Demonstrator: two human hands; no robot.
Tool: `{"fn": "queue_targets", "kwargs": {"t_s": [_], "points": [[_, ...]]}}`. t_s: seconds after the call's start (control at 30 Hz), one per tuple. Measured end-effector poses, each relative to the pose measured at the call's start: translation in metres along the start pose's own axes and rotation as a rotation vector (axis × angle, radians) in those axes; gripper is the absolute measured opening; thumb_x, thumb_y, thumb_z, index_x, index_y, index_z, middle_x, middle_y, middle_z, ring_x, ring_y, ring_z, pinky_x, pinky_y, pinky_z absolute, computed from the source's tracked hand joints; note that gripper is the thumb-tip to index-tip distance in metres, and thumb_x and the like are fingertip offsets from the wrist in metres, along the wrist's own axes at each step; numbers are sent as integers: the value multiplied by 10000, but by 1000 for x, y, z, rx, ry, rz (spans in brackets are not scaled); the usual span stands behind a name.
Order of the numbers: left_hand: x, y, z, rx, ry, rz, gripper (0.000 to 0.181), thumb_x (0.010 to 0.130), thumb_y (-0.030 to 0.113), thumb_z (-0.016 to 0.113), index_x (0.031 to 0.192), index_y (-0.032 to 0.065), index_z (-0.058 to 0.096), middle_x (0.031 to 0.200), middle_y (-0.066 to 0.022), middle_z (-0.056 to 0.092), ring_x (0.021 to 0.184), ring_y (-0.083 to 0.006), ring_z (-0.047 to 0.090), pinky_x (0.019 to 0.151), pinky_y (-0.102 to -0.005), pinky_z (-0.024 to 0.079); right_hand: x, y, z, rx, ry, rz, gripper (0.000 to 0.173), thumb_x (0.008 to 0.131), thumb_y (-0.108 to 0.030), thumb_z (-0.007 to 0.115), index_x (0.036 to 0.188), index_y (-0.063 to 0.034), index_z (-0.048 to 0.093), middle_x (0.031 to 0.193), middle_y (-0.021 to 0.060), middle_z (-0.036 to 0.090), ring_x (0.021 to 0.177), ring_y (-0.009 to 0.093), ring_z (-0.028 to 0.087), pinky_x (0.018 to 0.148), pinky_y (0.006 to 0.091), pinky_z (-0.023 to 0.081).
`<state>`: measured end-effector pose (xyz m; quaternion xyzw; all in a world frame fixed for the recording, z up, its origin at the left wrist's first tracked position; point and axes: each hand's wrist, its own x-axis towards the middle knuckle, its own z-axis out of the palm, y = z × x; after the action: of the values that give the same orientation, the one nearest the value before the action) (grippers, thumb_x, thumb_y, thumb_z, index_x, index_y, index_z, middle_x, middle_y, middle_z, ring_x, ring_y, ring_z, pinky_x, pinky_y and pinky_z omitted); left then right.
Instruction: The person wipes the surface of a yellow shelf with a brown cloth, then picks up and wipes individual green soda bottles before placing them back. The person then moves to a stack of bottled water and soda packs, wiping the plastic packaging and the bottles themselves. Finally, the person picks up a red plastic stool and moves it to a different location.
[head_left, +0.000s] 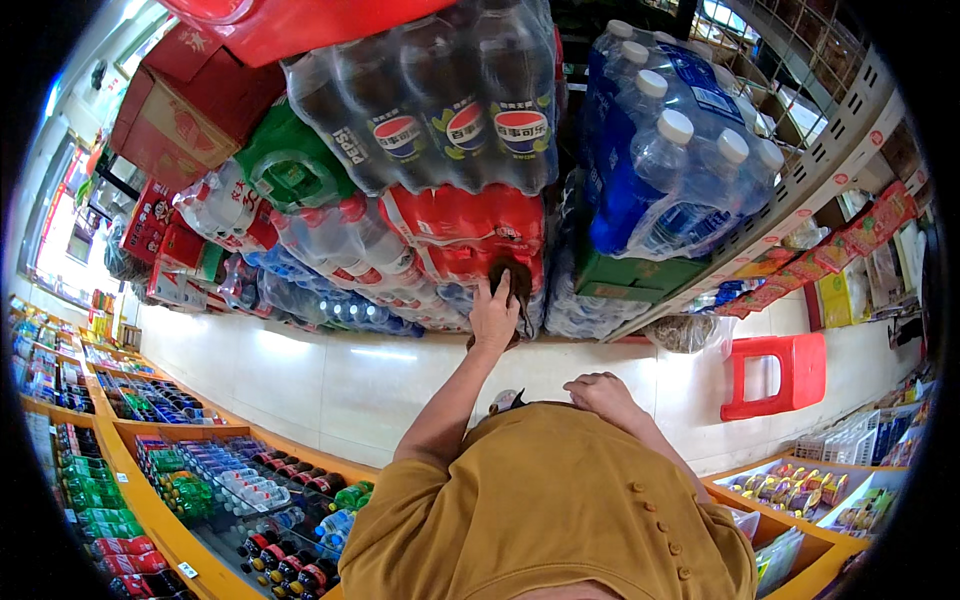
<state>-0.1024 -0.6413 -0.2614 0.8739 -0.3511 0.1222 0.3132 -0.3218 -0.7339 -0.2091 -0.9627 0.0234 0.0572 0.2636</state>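
My left hand (495, 315) reaches forward, its fingers on a dark brown, soft-looking object (517, 281), perhaps a cloth or duster; its exact kind is unclear. Loose dark strands hang from it. Right behind it is a shrink-wrapped pack of red-labelled bottles (480, 232), under a pack of dark Pepsi bottles (465, 112). Close to the front of my mustard-coloured shirt, my right hand (604, 394) is bent with its fingers loosely curled. Its palm is hidden, and nothing shows in it.
Blue-wrapped bottles with white caps (675, 165) stand on a green carton (637, 277) beside a metal shelf post (832, 180). A red plastic stool (802, 375) stands on the pale tiled floor (375, 375) at right. Wooden shelves of drinks (142, 480) line the lower left.
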Motion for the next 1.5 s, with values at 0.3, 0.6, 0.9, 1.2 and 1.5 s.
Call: {"fn": "queue_targets", "kwargs": {"t_s": [0.3,0.6,0.9,1.2,1.5], "points": [[-16,-2,-33,-80,-141,-56,440,703,141,581,1141,148,545,917,-155,458,839,-337,519,697,-409,470,3,-3,3,21,-23,-15,204,791,-183,515,958,-89,588,876,76,602,805,251,589,709,372,466],[78,11,-91,-249,482,92,426,696,57,582,1120,38,544,1023,-254,480,917,-403,490,788,-415,418,-1,-4,7,42,55,-1,184,775,-158,519,928,-83,588,835,80,604,778,250,593,689,369,468],[54,-12,-51,-116,397,76,471,680,68,587,1147,77,525,1039,-225,476,907,-387,496,767,-410,432,-4,-6,4,45,64,49,166,748,-130,528,897,-77,575,793,82,594,760,254,592,664,369,473],[0,-47,9,-74,207,-56,496,681,111,596,1171,121,520,1046,-238,480,885,-392,505,735,-412,452,-2,-6,0,19,37,28,177,753,-136,521,915,-81,569,823,83,595,772,260,590,674,370,470],[-6,-48,-25,-25,-31,-45,446,685,134,586,1130,128,552,931,-170,467,818,-345,509,668,-417,461,13,-9,0,36,-30,10,201,776,-165,530,953,-95,595,895,70,616,789,250,597,693,368,475]]}}
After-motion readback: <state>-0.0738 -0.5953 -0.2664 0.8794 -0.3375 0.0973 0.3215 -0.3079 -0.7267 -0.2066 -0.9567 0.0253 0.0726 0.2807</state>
